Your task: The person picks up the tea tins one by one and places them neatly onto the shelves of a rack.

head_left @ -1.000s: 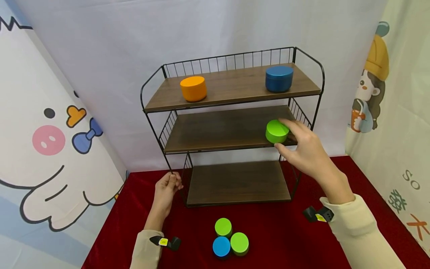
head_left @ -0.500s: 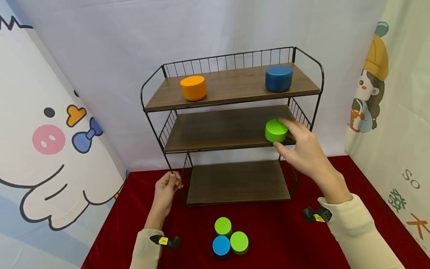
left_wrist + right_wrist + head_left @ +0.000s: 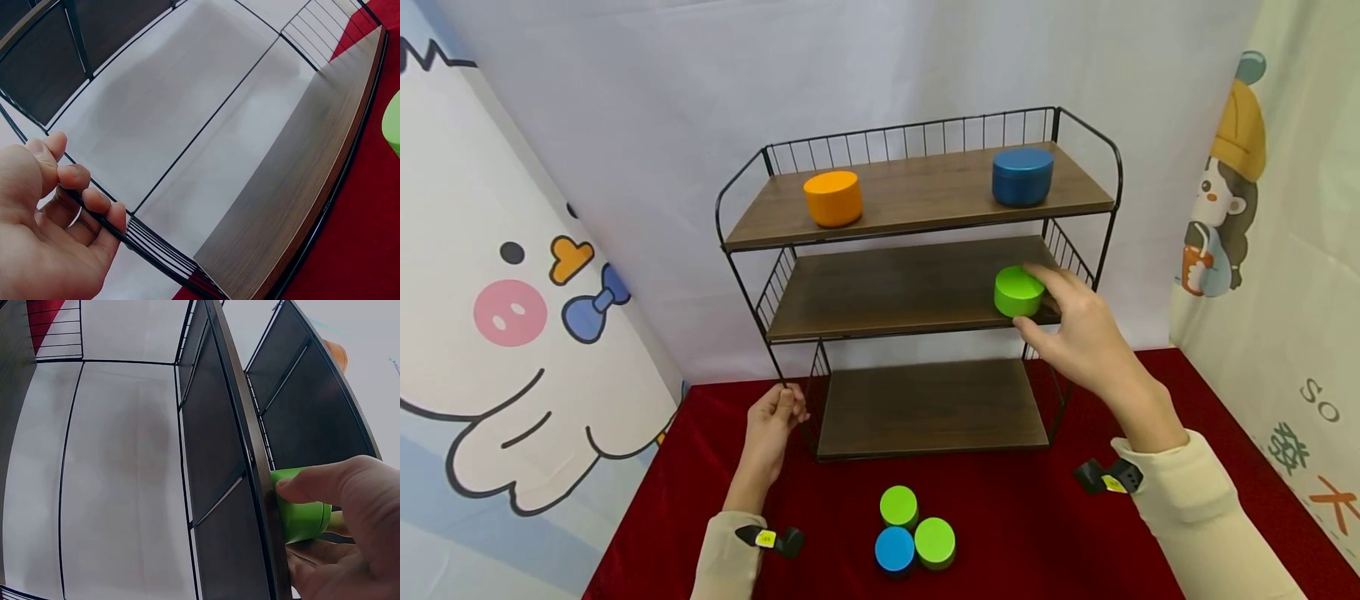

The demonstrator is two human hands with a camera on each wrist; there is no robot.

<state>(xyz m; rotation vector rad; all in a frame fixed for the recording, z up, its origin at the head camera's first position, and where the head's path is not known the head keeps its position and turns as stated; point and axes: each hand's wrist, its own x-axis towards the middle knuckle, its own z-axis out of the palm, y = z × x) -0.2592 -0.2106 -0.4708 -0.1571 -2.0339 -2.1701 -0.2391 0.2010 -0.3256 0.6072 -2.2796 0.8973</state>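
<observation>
A three-tier shelf rack [image 3: 917,304] with wooden boards and a black wire frame stands in the middle of the head view. My right hand [image 3: 1078,333] holds a round green tin [image 3: 1018,293] at the right end of the middle board, thumb in front and fingers behind. In the right wrist view the green tin [image 3: 300,509] sits against that board, with the thumb on its side. At the lower left, my left hand [image 3: 773,414] grips the rack's left front post; the left wrist view shows its fingers [image 3: 75,178] curled round the black wire.
An orange tin [image 3: 833,200] stands at the top board's left, a dark blue tin [image 3: 1022,177] at its right. On the red cloth [image 3: 1022,525] before the rack are a blue tin [image 3: 895,548] and two green tins [image 3: 936,542]. Printed curtains [image 3: 1270,350] hang at both sides.
</observation>
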